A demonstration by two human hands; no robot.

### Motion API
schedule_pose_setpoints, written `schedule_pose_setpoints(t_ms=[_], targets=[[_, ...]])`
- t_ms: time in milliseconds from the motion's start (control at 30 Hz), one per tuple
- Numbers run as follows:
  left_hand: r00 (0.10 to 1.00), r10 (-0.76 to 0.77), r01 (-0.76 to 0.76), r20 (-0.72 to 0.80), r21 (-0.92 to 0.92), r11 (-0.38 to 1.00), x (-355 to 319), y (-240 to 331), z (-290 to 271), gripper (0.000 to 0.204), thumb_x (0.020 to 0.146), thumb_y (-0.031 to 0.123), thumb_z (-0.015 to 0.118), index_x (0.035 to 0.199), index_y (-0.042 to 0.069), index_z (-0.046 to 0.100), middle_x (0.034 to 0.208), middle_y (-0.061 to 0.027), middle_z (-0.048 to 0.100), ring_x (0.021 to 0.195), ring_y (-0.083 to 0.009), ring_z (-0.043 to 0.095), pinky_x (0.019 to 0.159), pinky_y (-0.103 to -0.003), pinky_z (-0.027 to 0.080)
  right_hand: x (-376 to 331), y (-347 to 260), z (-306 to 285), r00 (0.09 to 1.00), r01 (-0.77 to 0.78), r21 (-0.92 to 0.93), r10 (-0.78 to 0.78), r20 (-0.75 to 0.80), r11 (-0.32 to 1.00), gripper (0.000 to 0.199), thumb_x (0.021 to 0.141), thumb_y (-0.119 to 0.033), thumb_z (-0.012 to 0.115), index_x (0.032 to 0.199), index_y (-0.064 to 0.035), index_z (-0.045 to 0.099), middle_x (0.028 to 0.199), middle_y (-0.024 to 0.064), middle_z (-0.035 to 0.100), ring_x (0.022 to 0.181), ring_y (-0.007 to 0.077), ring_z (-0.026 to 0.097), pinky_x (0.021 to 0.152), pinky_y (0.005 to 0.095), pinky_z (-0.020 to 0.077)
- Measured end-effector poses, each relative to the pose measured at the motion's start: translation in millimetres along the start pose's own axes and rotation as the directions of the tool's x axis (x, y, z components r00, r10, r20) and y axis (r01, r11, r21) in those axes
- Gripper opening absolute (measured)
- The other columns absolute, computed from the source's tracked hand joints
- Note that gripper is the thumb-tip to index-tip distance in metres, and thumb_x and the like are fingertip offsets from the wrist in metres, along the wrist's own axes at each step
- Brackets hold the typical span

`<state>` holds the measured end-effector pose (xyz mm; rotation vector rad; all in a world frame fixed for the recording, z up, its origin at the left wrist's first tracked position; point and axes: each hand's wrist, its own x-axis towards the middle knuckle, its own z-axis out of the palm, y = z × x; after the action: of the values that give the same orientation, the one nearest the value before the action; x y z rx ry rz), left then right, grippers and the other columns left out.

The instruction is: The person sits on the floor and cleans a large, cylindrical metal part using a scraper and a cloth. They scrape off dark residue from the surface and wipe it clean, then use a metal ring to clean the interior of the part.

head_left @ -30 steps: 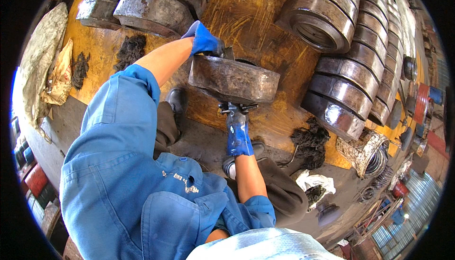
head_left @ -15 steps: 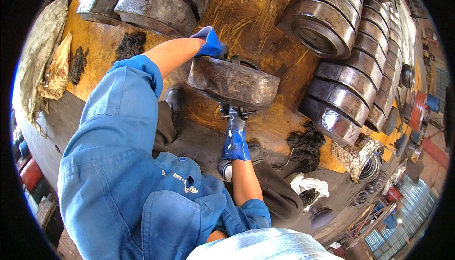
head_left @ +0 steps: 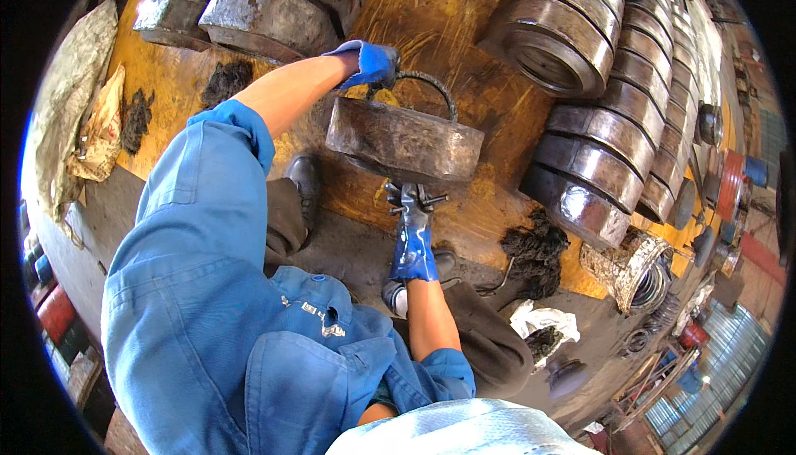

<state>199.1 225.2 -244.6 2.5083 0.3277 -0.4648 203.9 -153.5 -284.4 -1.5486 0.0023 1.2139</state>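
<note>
Watching through the head feed, I log a thick, curved metal block (head_left: 406,142) at centre, between the two gloved hands, its scuffed outer wall facing me and tilted slightly down to the right. What supports it I cannot tell.

Left hand (head_left: 380,68): blue glove, reaching over to the block's far left corner. A dark hoop (head_left: 433,84) arches above the far edge, its left end meeting this hand. Fingertips hidden; I cannot tell whether they pinch the hoop.

Right hand (head_left: 412,231): blue glove, dark-stained at the fingers, just below the block's near side. A short dark rod (head_left: 436,200) juts out to the right at the fingers. I cannot tell whether they close on it.

Surroundings: yellow-brown stained sheet (head_left: 439,7) underneath. Stacked metal rings (head_left: 572,24) at upper right, more metal blocks (head_left: 267,22) at upper left. One dark fibrous clump (head_left: 535,254) lies right of the right hand, near an open whitish sack (head_left: 607,271).
</note>
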Motion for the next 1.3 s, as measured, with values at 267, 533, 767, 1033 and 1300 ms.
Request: schedule_pose_setpoints(t_ms=[267, 533, 767, 1033, 1300], targets=[[0.824, -0.387, 0.397, -0.413, -0.064, 0.916, -11.1, -6.8, -80.4, 0.03, 0.078, 0.022, 0.07, 0.101, 0.003, 0.071, 0.103, -0.0242, 0.069, 0.098, -0.0416, 0.066, 0.081, -0.047, 0.052, -13.2, -9.7, -7.3, 0.998, -0.002, -0.057, 0.005, 0.061, 0.998, 0.041, 0.1, -0.04, 0.056, 0.124, -0.008, 0.062, 0.105, 0.0073, 0.074, 0.077, 0.0139, 0.07, 0.047, 0.025, 0.047], [0.581, -0.49, 0.123, -0.65, -0.524, 0.843, -120.4, 80.8, -183.1, 0.029, 0.083, 0.027, 0.068, 0.098, 0.001, 0.069, 0.093, -0.0232, 0.069, 0.085, -0.0344, 0.067, 0.073, -0.042, 0.051, -51.5, -3.7, -22.8, 0.978, 0.201, 0.07, -0.205, 0.044, 0.977, 0.032, 0.097, -0.029, 0.059, 0.115, -0.0032, 0.066, 0.088, 0.0057, 0.071, 0.065, 0.0144, 0.065, 0.051, 0.0253, 0.0485], [0.514, -0.472, -0.469, -0.717, -0.695, 0.545, -210.2, 140.8, -190.9, 0.025, 0.087, 0.025, 0.066, 0.097, 0.002, 0.069, 0.087, -0.0186, 0.069, 0.078, -0.0283, 0.066, 0.067, -0.039, 0.05, -119.5, -14.4, -33.7, 0.981, 0.187, -0.044, -0.185, 0.063, 0.981, 0.032, 0.098, -0.032, 0.059, 0.115, -0.0054, 0.068, 0.091, 0.0015, 0.072, 0.07, 0.0116, 0.063, 0.058, 0.0278, 0.0487], [0.584, -0.549, -0.614, -0.598, -0.768, 0.182, -218.1, 179.7, -162.0, 0.024, 0.088, 0.023, 0.067, 0.1, 0.003, 0.069, 0.088, -0.0148, 0.071, 0.077, -0.0246, 0.067, 0.066, -0.036, 0.052, -176.1, -10.3, -72.3, 0.976, 0.211, 0.096, -0.215, 0.025, 0.973, 0.027, 0.1, -0.025, 0.057, 0.114, -0.0038, 0.066, 0.101, 0.009, 0.073, 0.075, 0.016, 0.067, 0.063, 0.029, 0.0517], [0.641, -0.532, -0.639, -0.554, -0.769, 0.03, -211.7, 188.7, -135.8, 0.022, 0.09, 0.022, 0.067, 0.104, 0.004, 0.07, 0.089, -0.011, 0.072, 0.077, -0.0209, 0.068, 0.065, -0.032, 0.053, -289.5, -132.2, -67.5, 0.871, 0.485, 0.3, -0.483, -0.088, 0.821, 0.035, 0.097, -0.028, 0.064, 0.12, -0.0019, 0.062, 0.104, 0.0129, 0.073, 0.082, 0.019, 0.069, 0.063, 0.0283, 0.0534]])
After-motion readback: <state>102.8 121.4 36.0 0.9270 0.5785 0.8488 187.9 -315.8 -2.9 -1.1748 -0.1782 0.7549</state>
